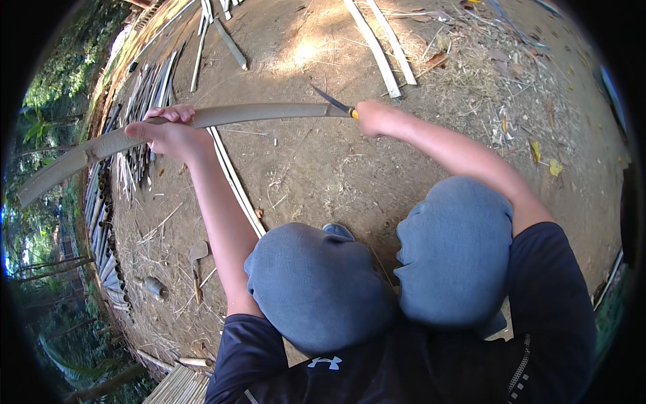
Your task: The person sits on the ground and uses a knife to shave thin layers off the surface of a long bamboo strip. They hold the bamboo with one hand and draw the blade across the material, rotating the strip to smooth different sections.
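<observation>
The single view sits on the person's head and looks steeply down over the bent knees to the dirt ground, with the wide lens bending straight edges and leaving a black rim around the round picture. It is close: the left hand on the bamboo slat and the right hand with the knife lie at arm's length in the upper middle. Beyond the left hand the view reaches stacked bamboo strips and trees at the left rim.
</observation>
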Demonstrator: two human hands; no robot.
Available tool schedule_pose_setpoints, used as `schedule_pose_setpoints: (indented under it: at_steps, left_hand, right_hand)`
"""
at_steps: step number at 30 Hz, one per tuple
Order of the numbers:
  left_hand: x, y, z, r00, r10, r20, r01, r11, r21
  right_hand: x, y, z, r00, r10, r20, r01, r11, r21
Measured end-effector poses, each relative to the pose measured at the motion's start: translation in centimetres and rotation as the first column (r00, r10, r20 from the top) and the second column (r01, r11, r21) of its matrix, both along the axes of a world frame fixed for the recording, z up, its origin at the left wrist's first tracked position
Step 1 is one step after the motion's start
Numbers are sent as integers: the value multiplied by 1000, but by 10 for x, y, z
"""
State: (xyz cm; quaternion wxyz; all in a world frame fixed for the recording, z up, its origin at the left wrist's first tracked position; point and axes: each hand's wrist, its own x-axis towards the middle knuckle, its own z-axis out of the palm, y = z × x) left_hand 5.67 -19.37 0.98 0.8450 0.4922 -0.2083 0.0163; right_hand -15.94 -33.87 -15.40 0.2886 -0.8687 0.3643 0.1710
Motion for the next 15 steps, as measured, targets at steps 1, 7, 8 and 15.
schedule_pose_setpoints:
  at_steps: [1,7,8,15]
  left_hand:
    - [-2,-1,1,1000,-16,11,16,1000,-7]
    - [8,2,-4,996,67,-55,-67,998,-7]
    - [6,1,-4,997,64,-45,-64,998,-7]
    - [4,6,-2,999,29,-21,-29,1000,9]
  right_hand:
    - [-1,1,0,1000,6,12,-6,1000,3]
    - [13,7,29,999,47,-27,-47,999,-1]
    - [12,9,31,997,69,-31,-70,997,-22]
    - [9,9,29,999,15,28,-17,998,59]
